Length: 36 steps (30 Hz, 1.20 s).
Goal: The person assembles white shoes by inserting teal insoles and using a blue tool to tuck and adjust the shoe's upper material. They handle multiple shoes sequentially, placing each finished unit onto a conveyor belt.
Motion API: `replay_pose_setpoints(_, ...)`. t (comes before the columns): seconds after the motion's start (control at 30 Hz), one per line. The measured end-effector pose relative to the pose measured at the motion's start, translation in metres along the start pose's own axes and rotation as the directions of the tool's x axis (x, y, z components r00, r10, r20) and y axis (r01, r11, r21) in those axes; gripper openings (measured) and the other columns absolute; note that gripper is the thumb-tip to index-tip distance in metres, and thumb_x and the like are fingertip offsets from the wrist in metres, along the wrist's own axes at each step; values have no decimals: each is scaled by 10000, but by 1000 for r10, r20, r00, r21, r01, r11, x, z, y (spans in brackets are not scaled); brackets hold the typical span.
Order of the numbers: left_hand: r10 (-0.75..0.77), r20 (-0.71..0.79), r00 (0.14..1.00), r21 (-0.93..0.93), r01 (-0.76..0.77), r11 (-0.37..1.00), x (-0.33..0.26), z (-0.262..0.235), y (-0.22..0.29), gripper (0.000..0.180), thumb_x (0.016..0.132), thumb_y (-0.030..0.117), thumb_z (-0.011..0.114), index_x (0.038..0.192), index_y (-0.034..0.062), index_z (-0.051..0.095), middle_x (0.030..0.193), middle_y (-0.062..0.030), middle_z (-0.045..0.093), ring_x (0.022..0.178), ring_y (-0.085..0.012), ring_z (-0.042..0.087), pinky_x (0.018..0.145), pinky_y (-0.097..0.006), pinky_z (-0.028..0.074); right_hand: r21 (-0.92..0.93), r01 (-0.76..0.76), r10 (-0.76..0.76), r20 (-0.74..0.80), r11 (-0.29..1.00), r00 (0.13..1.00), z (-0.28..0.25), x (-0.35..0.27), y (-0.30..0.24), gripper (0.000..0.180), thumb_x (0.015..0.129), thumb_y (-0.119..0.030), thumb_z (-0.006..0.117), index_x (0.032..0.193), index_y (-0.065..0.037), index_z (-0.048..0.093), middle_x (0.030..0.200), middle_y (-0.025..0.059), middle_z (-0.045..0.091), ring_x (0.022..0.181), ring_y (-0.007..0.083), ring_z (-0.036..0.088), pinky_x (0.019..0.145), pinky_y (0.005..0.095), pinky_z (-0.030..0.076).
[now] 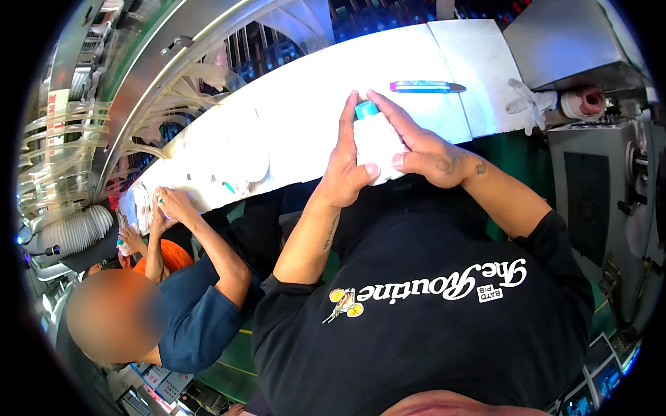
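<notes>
A white bottle (379, 147) with a teal cap (366, 109) is clasped between my two hands above the near edge of the white table (316, 90). My left hand (347, 156) presses on the bottle's left side, thumb low on its near face. On the opposite side, my right hand (427, 149) grips it with the thumb also on the near face. The bottle leans slightly, its cap pointing away from me. Beyond my right hand lies a slim blue and white knife-like tool (427, 87) with a pink end and a dark tip.
A white glove (528, 104) lies at the table's right end, beside a grey metal box (565, 41). To my left, a co-worker in a dark blue shirt (201, 312) handles something small at the table. Clear hoses (66, 139) and a metal rail run along the far left.
</notes>
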<state>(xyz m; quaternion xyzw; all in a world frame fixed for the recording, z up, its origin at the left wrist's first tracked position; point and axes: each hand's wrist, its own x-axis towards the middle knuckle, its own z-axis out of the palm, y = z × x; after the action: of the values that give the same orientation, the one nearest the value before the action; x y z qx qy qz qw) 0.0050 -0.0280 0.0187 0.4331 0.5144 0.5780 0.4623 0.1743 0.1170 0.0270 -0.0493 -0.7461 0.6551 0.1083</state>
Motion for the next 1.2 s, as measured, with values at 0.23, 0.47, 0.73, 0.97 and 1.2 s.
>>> replay_pose_setpoints(0.23, 46, -28, 999, -14, -46, 999, -6, -1, -13, 1219, 803, 584, 715, 1718, -17, 177, 1553, -247, 475, 1409, -346, 529, 1170, -454, 426, 26, 81, -80, -26, 996, 996, 7, 10, 19, 1109, 822, -473, 736, 1729, -98, 219, 1708, 197, 277, 1586, 360, 310, 1291, 493, 272)
replay_pose_setpoints(0.47, -10, -268, 963, -193, -43, 980, -31, -30, 8, 1061, 872, 512, 742, 1672, -46, 324, 1521, -185, 567, 1361, -256, 587, 1153, -385, 462, -201, 23, -80, -278, 979, 957, 54, 30, 21, 941, 980, -625, 718, 1689, -153, 318, 1673, 281, 293, 1576, 476, 286, 1265, 571, 297)
replay_pose_setpoints(0.73, -236, -549, 802, 125, 357, 926, -71, -60, 44, 483, 966, 171, 821, 1352, -83, 685, 1146, -102, 758, 1017, -156, 681, 939, -314, 543, 93, 21, 10, -321, 995, 947, 74, 34, 35, 685, 1016, -229, 707, 1596, -10, 415, 1514, 232, 509, 1430, 373, 511, 1218, 457, 407)
replay_pose_setpoints(0.97, 546, -380, 747, 719, -133, 682, -56, -57, -15, 567, 971, 113, 800, 1458, -94, 598, 1192, -145, 760, 1049, -186, 720, 955, -331, 557, -795, -454, -273, -578, 402, 769, -43, -20, 108, 540, 1001, -347, 741, 1478, -132, 607, 1427, 168, 589, 1401, 340, 503, 1163, 526, 429)
replay_pose_setpoints(1.2, 34, -698, 715, 61, 12, 998, -34, -114, -88, 219, 1058, 164, 705, 1163, -28, 698, 1052, -56, 721, 935, -142, 662, 850, -316, 541, -720, -533, -136, -642, 445, 754, -44, -56, 108, 356, 969, -321, 771, 1266, -127, 744, 1136, 83, 662, 1101, 287, 606, 991, 471, 434)
